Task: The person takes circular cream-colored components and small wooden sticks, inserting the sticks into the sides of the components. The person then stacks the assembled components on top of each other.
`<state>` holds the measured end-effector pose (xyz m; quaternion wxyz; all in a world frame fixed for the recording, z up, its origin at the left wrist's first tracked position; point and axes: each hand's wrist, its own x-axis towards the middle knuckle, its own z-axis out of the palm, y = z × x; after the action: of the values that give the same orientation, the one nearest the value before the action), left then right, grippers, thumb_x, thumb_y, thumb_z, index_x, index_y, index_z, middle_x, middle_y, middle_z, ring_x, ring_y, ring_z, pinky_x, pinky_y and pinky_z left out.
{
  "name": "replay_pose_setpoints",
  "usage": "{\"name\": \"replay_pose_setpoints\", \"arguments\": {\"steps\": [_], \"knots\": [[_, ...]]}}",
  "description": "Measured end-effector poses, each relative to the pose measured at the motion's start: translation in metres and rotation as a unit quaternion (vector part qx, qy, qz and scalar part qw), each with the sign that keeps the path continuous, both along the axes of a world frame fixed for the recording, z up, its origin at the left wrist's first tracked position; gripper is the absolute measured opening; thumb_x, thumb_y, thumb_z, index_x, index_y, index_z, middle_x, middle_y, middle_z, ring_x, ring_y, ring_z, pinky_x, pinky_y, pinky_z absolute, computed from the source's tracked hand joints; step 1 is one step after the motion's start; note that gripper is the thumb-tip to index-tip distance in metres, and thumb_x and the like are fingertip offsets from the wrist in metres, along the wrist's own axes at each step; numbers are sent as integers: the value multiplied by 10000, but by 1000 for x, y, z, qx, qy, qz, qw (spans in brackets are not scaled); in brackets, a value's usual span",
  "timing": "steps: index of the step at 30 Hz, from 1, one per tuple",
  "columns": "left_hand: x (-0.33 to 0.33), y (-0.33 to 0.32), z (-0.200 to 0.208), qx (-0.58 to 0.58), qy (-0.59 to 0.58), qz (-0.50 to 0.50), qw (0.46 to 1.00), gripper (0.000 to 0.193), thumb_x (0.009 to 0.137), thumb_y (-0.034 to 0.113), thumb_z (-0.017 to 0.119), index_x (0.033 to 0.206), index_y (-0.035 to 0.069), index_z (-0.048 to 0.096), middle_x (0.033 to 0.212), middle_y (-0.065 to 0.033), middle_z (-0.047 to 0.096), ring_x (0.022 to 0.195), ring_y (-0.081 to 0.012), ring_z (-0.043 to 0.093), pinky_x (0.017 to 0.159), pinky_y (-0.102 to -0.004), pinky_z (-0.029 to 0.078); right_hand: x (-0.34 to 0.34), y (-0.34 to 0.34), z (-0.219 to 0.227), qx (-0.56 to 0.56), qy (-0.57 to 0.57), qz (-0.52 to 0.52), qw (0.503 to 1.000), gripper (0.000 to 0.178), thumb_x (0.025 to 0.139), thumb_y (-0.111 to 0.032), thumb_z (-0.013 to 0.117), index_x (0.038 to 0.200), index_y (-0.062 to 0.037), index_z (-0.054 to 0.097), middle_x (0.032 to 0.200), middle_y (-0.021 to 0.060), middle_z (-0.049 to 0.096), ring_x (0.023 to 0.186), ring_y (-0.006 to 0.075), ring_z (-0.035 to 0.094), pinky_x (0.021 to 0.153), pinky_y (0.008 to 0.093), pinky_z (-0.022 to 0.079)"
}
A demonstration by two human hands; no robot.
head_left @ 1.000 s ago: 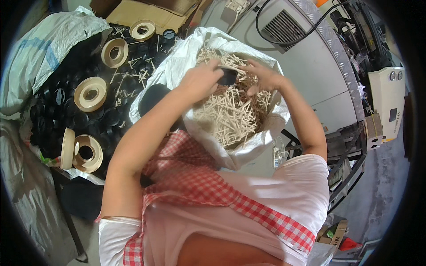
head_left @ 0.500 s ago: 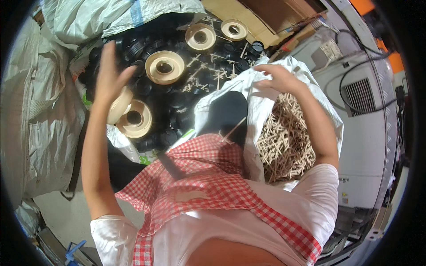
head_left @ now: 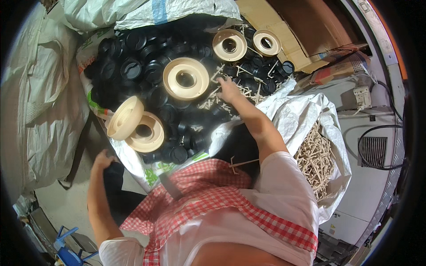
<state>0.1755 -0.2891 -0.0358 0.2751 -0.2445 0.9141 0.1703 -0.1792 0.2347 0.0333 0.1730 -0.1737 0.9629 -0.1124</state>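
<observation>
Wooden sticks, right hand grip seemingly hidden

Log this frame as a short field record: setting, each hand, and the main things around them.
Setting: person in a red checked apron bends over sacks of parts.
Right hand: right hand reaches onto the heap of black round caps, among scattered pale sticks; grip cannot be told.
Left hand: left hand low at the person's left side, on a dark object; grip unclear.
Reels: five cream plastic reels lie on the caps.
Other: open white sack at the right holds more pale sticks.
</observation>
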Motion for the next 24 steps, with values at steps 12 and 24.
{"name": "replay_pose_setpoints", "arguments": {"steps": [12,24], "knots": [[-21,23,-106,125,129,127,975,638,748,453,666,1247,83,522,1215,-207,555,1099,-341,552,891,-401,463,-69,127,53,70,129,-165,975,367,677,-147,694,1014,-67,575,1003,206,597,942,371,578,835,435,465],[-29,40,-70,17,16,257,966,600,755,474,640,1120,0,590,1124,-221,599,1066,-333,578,809,-422,480,6,11,-24,-30,147,190,970,411,716,-158,675,1099,-51,576,1198,104,547,1165,303,452,946,410,379]]}}
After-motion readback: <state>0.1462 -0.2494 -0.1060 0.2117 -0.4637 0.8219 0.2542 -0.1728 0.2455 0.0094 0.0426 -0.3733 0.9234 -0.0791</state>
